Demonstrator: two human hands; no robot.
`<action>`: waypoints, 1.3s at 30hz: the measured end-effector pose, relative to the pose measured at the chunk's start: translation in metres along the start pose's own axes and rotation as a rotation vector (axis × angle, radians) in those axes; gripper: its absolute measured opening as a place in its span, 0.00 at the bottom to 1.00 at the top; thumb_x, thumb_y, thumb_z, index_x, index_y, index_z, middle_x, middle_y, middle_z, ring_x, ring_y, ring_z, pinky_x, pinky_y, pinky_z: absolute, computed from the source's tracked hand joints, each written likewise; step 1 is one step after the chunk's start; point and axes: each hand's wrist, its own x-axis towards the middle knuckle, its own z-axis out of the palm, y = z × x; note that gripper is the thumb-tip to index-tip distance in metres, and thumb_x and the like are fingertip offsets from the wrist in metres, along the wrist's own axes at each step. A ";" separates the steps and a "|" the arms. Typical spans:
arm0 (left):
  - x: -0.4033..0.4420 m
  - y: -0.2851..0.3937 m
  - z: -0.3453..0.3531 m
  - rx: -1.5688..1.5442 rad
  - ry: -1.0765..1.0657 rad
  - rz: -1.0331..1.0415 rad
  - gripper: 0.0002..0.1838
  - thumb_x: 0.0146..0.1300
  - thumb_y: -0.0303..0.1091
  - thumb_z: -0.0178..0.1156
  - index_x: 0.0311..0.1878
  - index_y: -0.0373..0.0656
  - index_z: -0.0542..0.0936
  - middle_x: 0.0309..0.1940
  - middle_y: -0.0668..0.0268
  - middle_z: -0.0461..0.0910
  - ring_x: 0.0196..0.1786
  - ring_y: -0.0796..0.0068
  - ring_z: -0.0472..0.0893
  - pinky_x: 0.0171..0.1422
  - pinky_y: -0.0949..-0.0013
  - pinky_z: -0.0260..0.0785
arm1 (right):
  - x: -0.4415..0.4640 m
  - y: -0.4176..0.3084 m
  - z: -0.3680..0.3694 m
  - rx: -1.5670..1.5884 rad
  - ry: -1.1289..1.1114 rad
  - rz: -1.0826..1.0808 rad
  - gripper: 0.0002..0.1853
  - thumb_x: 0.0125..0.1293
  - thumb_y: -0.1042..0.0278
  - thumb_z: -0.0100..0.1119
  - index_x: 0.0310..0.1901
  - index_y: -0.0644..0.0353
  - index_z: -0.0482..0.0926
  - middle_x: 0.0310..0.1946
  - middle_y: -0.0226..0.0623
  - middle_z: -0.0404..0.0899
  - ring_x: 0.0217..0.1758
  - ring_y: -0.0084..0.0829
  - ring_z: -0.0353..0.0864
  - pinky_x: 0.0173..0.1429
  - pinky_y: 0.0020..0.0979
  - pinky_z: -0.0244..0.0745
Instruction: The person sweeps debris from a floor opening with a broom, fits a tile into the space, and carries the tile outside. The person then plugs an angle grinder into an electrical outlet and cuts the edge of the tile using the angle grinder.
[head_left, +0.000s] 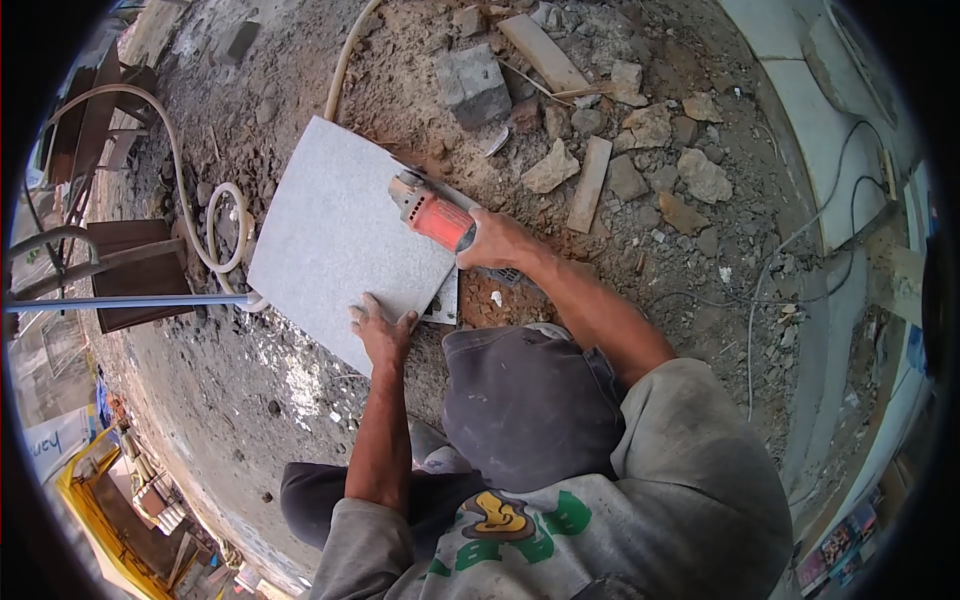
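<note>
Neither of my own hands is in view. In front of me a person in a dark cap (530, 410) and a grey shirt crouches, seen from behind and above. That person's right hand (495, 240) is wrapped round a red angle grinder (436, 216), whose head lies near the upper right edge of a pale grey tile (340, 215). The grinder's disc is barely visible. With fingers spread, the person's left hand (383, 332) presses on the tile's lower part. Beneath the tile's lower right corner a small piece of another slab (446, 300) shows.
Broken stones (705, 175) and a grey block (472, 85) litter the dirt at the upper right. A pale hose (215, 250) curls left of the tile, near a blue-grey pole (150, 301). Thin cables (752, 300) run along the right, and a yellow-edged container (85, 500) stands lower left.
</note>
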 end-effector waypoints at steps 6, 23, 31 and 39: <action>-0.001 0.004 -0.003 -0.008 0.015 0.006 0.53 0.48 0.48 0.74 0.73 0.38 0.56 0.69 0.29 0.50 0.70 0.27 0.54 0.74 0.46 0.50 | -0.004 0.001 -0.002 0.009 -0.001 0.005 0.42 0.38 0.54 0.66 0.57 0.71 0.69 0.46 0.60 0.80 0.52 0.51 0.81 0.57 0.40 0.76; 0.001 -0.002 0.002 -0.015 0.007 0.013 0.53 0.49 0.46 0.74 0.74 0.41 0.54 0.71 0.32 0.47 0.72 0.27 0.50 0.75 0.47 0.51 | -0.016 0.004 -0.008 0.033 -0.031 0.015 0.44 0.38 0.56 0.65 0.59 0.73 0.67 0.47 0.62 0.79 0.52 0.51 0.80 0.57 0.39 0.75; 0.001 -0.001 0.002 -0.011 0.012 0.008 0.53 0.49 0.46 0.74 0.74 0.42 0.54 0.71 0.32 0.47 0.71 0.25 0.51 0.74 0.46 0.52 | -0.012 0.004 -0.006 0.034 -0.016 0.008 0.44 0.39 0.55 0.65 0.59 0.73 0.67 0.47 0.63 0.78 0.53 0.53 0.79 0.58 0.40 0.75; 0.000 0.003 -0.001 0.011 0.006 -0.012 0.53 0.49 0.46 0.74 0.74 0.41 0.54 0.71 0.33 0.48 0.71 0.27 0.51 0.75 0.47 0.51 | -0.007 -0.003 -0.006 0.045 -0.043 0.007 0.44 0.38 0.54 0.65 0.58 0.74 0.68 0.47 0.62 0.79 0.53 0.51 0.80 0.58 0.40 0.75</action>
